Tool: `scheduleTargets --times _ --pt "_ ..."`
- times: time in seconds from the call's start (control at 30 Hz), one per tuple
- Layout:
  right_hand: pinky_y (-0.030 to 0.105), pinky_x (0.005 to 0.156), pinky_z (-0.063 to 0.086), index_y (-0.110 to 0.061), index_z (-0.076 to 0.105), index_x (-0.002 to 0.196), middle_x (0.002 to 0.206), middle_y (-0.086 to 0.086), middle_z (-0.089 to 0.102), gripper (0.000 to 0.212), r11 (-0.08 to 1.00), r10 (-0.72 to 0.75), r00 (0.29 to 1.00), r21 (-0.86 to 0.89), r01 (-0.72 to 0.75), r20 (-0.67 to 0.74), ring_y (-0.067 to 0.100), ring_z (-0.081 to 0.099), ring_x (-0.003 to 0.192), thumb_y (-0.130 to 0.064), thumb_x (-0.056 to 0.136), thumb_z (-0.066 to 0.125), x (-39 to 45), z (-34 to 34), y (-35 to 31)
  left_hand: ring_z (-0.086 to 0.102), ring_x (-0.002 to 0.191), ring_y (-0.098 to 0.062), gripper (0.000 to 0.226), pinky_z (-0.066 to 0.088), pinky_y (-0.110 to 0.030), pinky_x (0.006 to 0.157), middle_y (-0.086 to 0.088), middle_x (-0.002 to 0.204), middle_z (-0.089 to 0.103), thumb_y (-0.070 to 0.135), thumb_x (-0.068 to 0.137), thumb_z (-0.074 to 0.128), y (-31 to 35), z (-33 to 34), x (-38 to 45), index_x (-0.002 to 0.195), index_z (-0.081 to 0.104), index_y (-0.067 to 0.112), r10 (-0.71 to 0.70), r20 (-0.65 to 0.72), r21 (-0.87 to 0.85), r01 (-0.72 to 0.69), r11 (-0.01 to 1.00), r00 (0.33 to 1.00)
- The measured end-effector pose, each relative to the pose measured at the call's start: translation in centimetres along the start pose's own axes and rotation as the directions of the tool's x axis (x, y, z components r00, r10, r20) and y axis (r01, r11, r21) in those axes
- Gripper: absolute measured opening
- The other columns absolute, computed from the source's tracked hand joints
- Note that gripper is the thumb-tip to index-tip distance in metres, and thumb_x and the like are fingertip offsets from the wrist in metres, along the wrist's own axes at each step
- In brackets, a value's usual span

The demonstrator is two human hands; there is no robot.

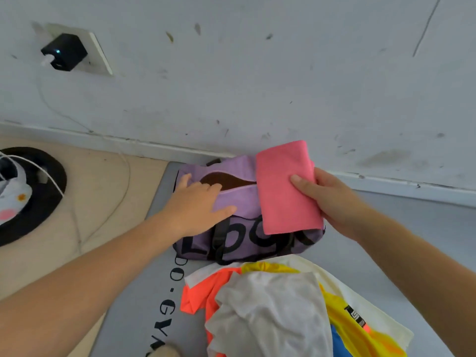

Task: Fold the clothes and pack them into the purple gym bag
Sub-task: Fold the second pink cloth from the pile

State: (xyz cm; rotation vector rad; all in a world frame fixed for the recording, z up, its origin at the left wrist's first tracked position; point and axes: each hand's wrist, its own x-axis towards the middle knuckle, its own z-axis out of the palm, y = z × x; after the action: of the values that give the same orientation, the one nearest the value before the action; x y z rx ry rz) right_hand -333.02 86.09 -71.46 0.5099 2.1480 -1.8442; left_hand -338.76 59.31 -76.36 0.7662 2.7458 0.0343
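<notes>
Scuffed white wall (pixel 257 73) behind, grey mat (pixel 159 228) on the floor against the skirting. One charger (pixel 64 51) in the wall socket, one black round base (pixel 38 202) cut off at the left edge. One purple gym bag (pixel 231 240) at the mat's far edge, unzipped; inside hard to make out. Left hand (pixel 198 204), fingers flat, pressed on the bag's top. Right hand (pixel 327 194) pinched one folded pink cloth (pixel 286 186) over the bag's right end. Unfolded clothes pile (pixel 283 310) on the mat's near part, count unclear, cut off below.

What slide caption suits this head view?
Left hand opens purple gym bag; right hand brings folded pink cloth.
</notes>
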Motion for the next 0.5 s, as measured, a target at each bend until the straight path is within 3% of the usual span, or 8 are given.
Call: scheduleTargets --times 0.1,0.17,0.2,0.27,0.33,0.4,0.47,0.5 --pt "0.041 0.086 0.055 -0.018 0.07 0.103 0.098 0.005 0.074 0.032 0.937 0.089 0.992 -0.345 -0.053 0.09 0.025 0.07 0.092 -0.044 0.085 0.069 2.5 1.6 1.0 0.055 0.119 -0.027 0.098 0.017 -0.056 0.115 -0.006 0.128 0.063 0.083 0.08 0.01 -1.1 1.5 0.8 0.143 0.034 0.011 -0.101 -0.014 0.059 0.102 0.993 0.995" --pt "0.034 0.081 0.054 -0.015 0.071 0.097 0.092 0.003 0.074 0.031 0.851 0.185 0.972 -0.519 -0.085 0.144 0.019 0.069 0.085 -0.044 0.085 0.069 3.8 3.0 1.6 0.053 0.124 -0.03 0.103 0.021 -0.054 0.114 -0.008 0.138 0.057 0.084 0.08 0.017 -1.6 2.3 1.2 0.151 0.016 0.01 -0.12 -0.043 -0.041 0.118 0.992 0.992" --pt "0.031 0.076 0.053 -0.014 0.071 0.095 0.089 0.003 0.074 0.03 0.849 0.219 0.963 -0.517 -0.108 0.157 0.017 0.069 0.08 -0.043 0.086 0.069 4.4 3.7 1.8 0.05 0.127 -0.031 0.104 0.024 -0.051 0.114 -0.009 0.146 0.05 0.084 0.08 0.021 -1.8 2.6 1.3 0.154 0.006 0.012 -0.125 -0.064 -0.107 0.118 0.987 0.99" --pt "0.03 0.071 0.055 -0.009 0.069 0.099 0.09 0.009 0.074 0.029 0.935 0.304 0.935 -0.246 -0.255 0.184 0.019 0.07 0.076 -0.036 0.088 0.068 5.7 4.8 2.0 0.045 0.131 -0.032 0.108 0.029 -0.047 0.111 -0.008 0.158 0.032 0.084 0.078 0.022 -1.9 3.2 1.3 0.155 -0.006 0.015 -0.122 -0.109 -0.215 0.096 0.972 0.987" --pt "0.036 0.085 0.057 -0.005 0.066 0.109 0.105 0.017 0.073 0.03 0.914 0.375 0.9 0.072 -0.399 0.221 0.027 0.071 0.094 -0.03 0.092 0.064 7.4 5.4 1.7 0.045 0.131 -0.031 0.107 0.032 -0.045 0.108 -0.007 0.162 0.021 0.081 0.079 0.027 -2.0 3.9 1.1 0.155 -0.011 0.015 -0.105 -0.137 -0.283 0.063 0.957 0.985" --pt "0.043 0.103 0.048 -0.005 0.061 0.122 0.125 0.021 0.064 0.033 0.864 0.376 0.894 0.256 -0.433 0.242 0.034 0.061 0.117 -0.025 0.096 0.057 9.2 6.1 1.2 0.045 0.132 -0.029 0.104 0.027 -0.045 0.112 -0.007 0.162 0.023 0.08 0.083 0.03 -2.1 4.7 0.8 0.155 -0.008 0.016 -0.102 -0.12 -0.314 0.06 0.947 0.987" --pt "0.048 0.104 0.045 -0.002 0.052 0.132 0.132 0.028 0.057 0.04 0.825 0.333 0.918 0.406 -0.394 0.214 0.041 0.056 0.121 -0.02 0.097 0.056 10.8 6.7 0.9 0.047 0.131 -0.024 0.097 0.019 -0.047 0.118 -0.004 0.149 0.046 0.083 0.083 0.023 -2.3 5.3 0.5 0.154 0.016 0.017 -0.096 -0.037 -0.297 0.08 0.951 0.995" --pt "0.051 0.1 0.048 -0.001 0.05 0.132 0.129 0.031 0.057 0.04 0.798 0.302 0.932 0.482 -0.362 0.2 0.044 0.058 0.117 -0.017 0.096 0.058 11.5 7.1 0.9 0.05 0.124 -0.022 0.088 0.015 -0.049 0.118 0.001 0.127 0.061 0.084 0.083 0.02 -2.3 5.5 0.2 0.142 0.038 0.022 -0.077 -0.005 -0.28 0.072 0.957 0.997"
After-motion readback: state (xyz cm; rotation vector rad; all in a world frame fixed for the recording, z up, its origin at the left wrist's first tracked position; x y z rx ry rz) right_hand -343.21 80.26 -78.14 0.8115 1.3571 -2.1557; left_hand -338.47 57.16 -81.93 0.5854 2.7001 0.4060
